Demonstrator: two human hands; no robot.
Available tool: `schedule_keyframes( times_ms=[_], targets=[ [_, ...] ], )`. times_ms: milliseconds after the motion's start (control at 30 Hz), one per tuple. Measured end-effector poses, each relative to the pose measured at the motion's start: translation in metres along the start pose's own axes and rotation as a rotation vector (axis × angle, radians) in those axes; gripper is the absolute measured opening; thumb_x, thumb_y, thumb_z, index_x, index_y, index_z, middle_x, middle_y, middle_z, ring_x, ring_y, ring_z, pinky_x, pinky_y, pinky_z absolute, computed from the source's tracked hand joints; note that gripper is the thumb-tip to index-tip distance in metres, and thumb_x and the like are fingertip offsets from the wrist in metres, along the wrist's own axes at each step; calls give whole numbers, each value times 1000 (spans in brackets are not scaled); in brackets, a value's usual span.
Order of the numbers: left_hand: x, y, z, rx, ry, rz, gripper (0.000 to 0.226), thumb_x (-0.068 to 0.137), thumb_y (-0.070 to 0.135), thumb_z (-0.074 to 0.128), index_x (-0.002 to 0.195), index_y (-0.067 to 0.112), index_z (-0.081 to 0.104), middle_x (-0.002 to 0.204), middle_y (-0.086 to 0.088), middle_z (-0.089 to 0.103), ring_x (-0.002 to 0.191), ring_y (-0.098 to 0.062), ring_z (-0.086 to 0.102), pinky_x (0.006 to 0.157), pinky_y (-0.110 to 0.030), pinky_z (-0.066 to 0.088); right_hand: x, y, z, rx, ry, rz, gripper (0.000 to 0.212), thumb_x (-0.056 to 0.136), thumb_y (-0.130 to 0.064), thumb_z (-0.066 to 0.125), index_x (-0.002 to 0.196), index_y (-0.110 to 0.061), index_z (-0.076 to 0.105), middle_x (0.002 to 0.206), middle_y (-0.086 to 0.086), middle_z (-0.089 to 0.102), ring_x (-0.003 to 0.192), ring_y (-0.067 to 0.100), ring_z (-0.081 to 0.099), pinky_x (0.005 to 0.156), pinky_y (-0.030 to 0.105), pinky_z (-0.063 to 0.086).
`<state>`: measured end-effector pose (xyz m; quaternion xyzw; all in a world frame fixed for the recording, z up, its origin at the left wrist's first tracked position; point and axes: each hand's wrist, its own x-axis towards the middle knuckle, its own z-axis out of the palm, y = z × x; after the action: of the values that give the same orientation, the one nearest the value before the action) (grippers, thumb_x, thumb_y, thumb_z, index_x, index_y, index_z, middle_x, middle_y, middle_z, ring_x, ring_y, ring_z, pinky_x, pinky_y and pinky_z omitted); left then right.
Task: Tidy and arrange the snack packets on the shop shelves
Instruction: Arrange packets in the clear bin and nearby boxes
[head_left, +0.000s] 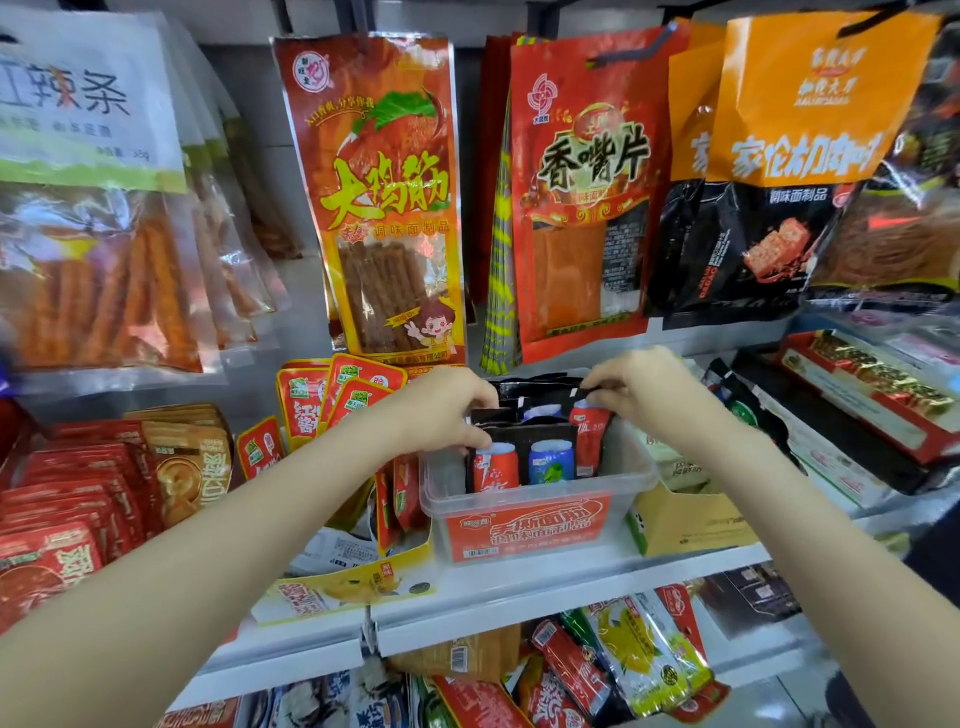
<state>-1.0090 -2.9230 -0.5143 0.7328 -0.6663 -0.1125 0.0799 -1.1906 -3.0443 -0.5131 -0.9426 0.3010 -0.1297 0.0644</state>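
Observation:
A clear plastic tub with a red label stands on the white shelf. It holds several black snack packets printed with red and blue cans, standing upright. My left hand grips the top edge of the front packets at the tub's left side. My right hand pinches the top of a rear packet with a red can at the tub's right side.
Small red packets stand in a yellow display box left of the tub. A yellow carton sits to its right. Long packets and red bags hang above. The white shelf edge runs in front, with packets below.

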Motion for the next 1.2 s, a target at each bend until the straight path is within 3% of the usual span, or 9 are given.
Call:
schedule_keyframes(
  times_ms=[100, 233, 433, 567, 733, 833, 900, 1067, 1200],
  targets=[
    [5, 2, 1, 20, 51, -38, 32, 82, 25, 68, 110, 13, 61, 82, 8, 50, 77, -11, 49, 61, -22, 34, 5, 3, -2, -60, -15, -29, 24, 90, -15, 57, 111, -12, 67, 109, 5, 69, 103, 23, 60, 86, 28, 42],
    [13, 6, 6, 196, -106, -141, 55, 82, 33, 68, 128, 12, 48, 121, -5, 56, 111, -25, 53, 79, -29, 42, 6, -2, 13, -65, -136, -67, 31, 90, -10, 55, 121, -11, 61, 118, 8, 64, 111, 25, 57, 94, 29, 40],
    [14, 13, 8, 133, -258, -193, 68, 83, 30, 67, 139, 10, 34, 137, -9, 48, 117, -26, 53, 86, -32, 46, 4, 0, 8, -109, -125, -47, 25, 91, -8, 49, 109, -9, 66, 110, 8, 67, 104, 23, 59, 90, 32, 45],
    [15, 16, 13, -139, -215, -233, 51, 88, 12, 61, 134, 3, 41, 129, -10, 55, 81, -20, 69, 51, -15, 47, 1, 1, 6, -93, -107, -40, 26, 92, -6, 47, 108, -10, 67, 110, 5, 67, 105, 21, 59, 90, 29, 44],
    [22, 32, 17, -330, -192, -229, 10, 87, 12, 62, 94, 10, 55, 104, -13, 66, 87, -23, 70, 57, -17, 51, -1, 5, -2, 73, 32, -43, 20, 88, -2, 53, 98, -8, 70, 97, 6, 71, 90, 19, 66, 83, 22, 47],
    [23, 39, 18, -221, -261, -221, 58, 82, 24, 68, 130, 12, 39, 125, -7, 57, 100, -19, 63, 72, -22, 49, -8, 9, 2, 66, 22, -26, 24, 90, -5, 52, 107, -10, 67, 108, 5, 68, 101, 21, 61, 90, 27, 45],
    [23, 36, 14, -225, -261, -237, 72, 81, 25, 70, 139, 16, 28, 130, -5, 54, 106, -17, 59, 79, -23, 46, -16, 15, 8, -7, -16, 5, 28, 91, -6, 49, 115, -12, 63, 115, 7, 64, 107, 24, 56, 89, 29, 41],
    [20, 39, 13, -30, -308, -246, 84, 77, 22, 72, 143, 13, 21, 132, -6, 51, 109, -22, 57, 85, -29, 47, -26, 25, 6, 55, -70, 130, 26, 86, -24, 63, 107, -9, 67, 106, 10, 64, 95, 22, 57, 77, 25, 39],
    [22, 40, 13, -114, -283, -267, 74, 80, 21, 70, 139, 13, 26, 119, -4, 56, 98, -19, 61, 66, -21, 48, -30, 24, 2, 124, -109, 99, 14, 81, -14, 69, 93, -7, 73, 100, 6, 65, 82, 15, 56, 80, 23, 45]
  ],
)
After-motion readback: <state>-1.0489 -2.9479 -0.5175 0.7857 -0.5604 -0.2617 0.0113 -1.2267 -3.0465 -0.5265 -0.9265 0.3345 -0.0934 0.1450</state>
